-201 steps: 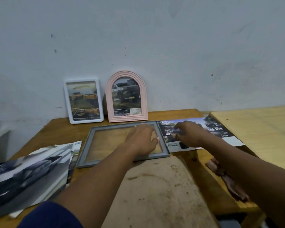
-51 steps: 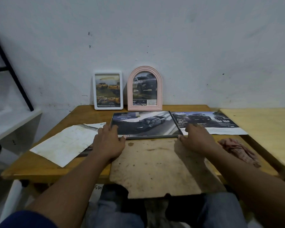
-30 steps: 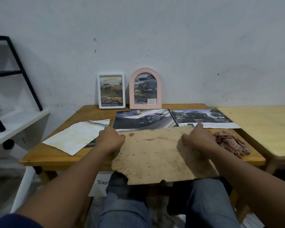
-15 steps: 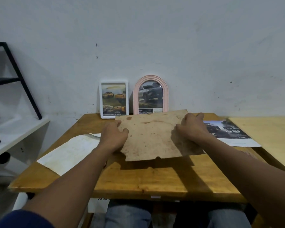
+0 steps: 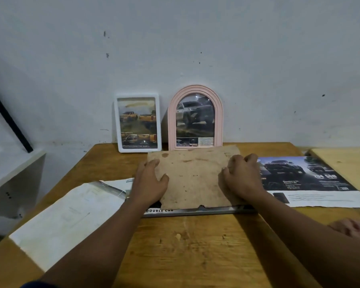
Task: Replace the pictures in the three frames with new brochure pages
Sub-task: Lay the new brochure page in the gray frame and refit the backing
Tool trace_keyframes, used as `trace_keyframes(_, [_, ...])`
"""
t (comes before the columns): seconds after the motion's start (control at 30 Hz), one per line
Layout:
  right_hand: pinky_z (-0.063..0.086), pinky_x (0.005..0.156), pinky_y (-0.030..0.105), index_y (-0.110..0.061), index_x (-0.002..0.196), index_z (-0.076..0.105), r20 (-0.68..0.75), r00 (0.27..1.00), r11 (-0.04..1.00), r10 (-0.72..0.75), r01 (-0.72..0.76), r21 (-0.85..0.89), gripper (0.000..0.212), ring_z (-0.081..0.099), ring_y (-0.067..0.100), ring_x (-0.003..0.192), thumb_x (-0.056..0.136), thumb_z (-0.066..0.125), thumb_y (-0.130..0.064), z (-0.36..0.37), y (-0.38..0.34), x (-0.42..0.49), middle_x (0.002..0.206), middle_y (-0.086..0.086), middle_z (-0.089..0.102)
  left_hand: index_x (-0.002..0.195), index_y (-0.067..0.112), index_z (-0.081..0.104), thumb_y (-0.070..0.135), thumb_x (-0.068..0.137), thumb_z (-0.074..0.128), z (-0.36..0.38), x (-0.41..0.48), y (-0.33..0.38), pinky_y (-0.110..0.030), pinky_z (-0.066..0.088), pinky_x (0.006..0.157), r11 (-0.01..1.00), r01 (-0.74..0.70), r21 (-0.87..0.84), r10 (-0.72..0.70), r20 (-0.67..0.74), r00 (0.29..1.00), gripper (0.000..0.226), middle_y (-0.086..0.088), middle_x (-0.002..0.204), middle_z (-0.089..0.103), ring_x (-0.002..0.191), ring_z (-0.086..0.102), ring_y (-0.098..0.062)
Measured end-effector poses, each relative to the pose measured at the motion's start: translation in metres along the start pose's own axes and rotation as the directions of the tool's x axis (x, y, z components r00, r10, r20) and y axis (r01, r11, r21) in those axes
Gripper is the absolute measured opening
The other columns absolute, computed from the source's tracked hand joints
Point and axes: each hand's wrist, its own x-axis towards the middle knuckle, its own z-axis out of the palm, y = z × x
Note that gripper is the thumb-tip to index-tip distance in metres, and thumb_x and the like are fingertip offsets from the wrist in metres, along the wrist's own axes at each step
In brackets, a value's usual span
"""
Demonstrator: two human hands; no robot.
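A stained brown backing board (image 5: 192, 175) lies over a grey frame (image 5: 206, 211), whose front rail shows below it with a strip of a brochure page. My left hand (image 5: 150, 183) holds the board's left edge, thumb on top. My right hand (image 5: 241, 179) holds its right edge with curled fingers. A white frame (image 5: 137, 123) and a pink arched frame (image 5: 195, 117) stand against the wall behind, each holding a truck picture. Another brochure page (image 5: 310, 180) lies flat to the right.
Loose white papers (image 5: 71, 213) lie on the wooden table (image 5: 195, 246) at the left. A reddish cloth (image 5: 353, 227) sits at the right edge. A lighter table (image 5: 345, 163) adjoins on the right, and a white shelf (image 5: 8, 167) stands at the left.
Both hands have carried the backing board from my lap up over the table and set it down on the grey frame, covering the brochure page.
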Motion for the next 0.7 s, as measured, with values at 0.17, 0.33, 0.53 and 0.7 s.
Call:
trace_keyframes(0.17, [0.05,0.092,0.044,-0.011,0.12,0.057,-0.076,0.993,0.994,-0.091,0.086,-0.063,0.036,0.051,0.033,0.11,0.095,0.056,-0.036,0.007,0.0,-0.006,0.128,0.016,0.041,0.152,0.03,0.041,0.044,0.094,0.063,0.002,-0.001,-0.005,-0.047,0.032,0.12,0.998,0.006,0.063,-0.008,0.03,1.0,0.063,0.0,0.165,0.023,0.151,0.025,-0.024])
trace_keyframes(0.33, [0.048,0.091,0.043,-0.013,0.126,0.053,-0.027,0.987,0.963,-0.155,0.145,-0.228,0.044,0.051,0.033,0.109,0.095,0.046,-0.043,0.012,-0.001,-0.009,0.126,0.016,0.045,0.148,0.024,0.047,0.041,0.092,0.068,-0.006,0.0,-0.005,-0.041,0.037,0.113,0.999,0.027,0.044,-0.031,0.085,0.996,0.062,-0.003,0.158,0.031,0.143,0.036,-0.025])
trace_keyframes(0.53, [0.046,0.091,0.044,-0.013,0.131,0.048,0.046,0.985,0.925,-0.164,0.17,-0.34,0.051,0.051,0.036,0.112,0.095,0.04,-0.049,0.013,0.002,-0.012,0.131,0.018,0.045,0.146,0.026,0.044,0.053,0.091,0.066,-0.008,-0.005,-0.01,-0.038,0.045,0.102,0.988,0.008,0.154,-0.028,0.13,0.991,0.065,-0.003,0.156,0.028,0.135,0.046,-0.025])
trace_keyframes(0.7, [0.046,0.096,0.043,-0.014,0.132,0.045,0.106,0.979,0.904,-0.172,0.2,-0.379,0.053,0.052,0.034,0.117,0.097,0.034,-0.053,0.008,0.007,-0.016,0.134,0.017,0.046,0.147,0.03,0.041,0.072,0.092,0.046,-0.001,-0.012,-0.012,-0.045,0.051,0.1,0.957,-0.05,0.286,0.029,0.075,0.997,0.069,-0.003,0.157,0.027,0.135,0.048,-0.026])
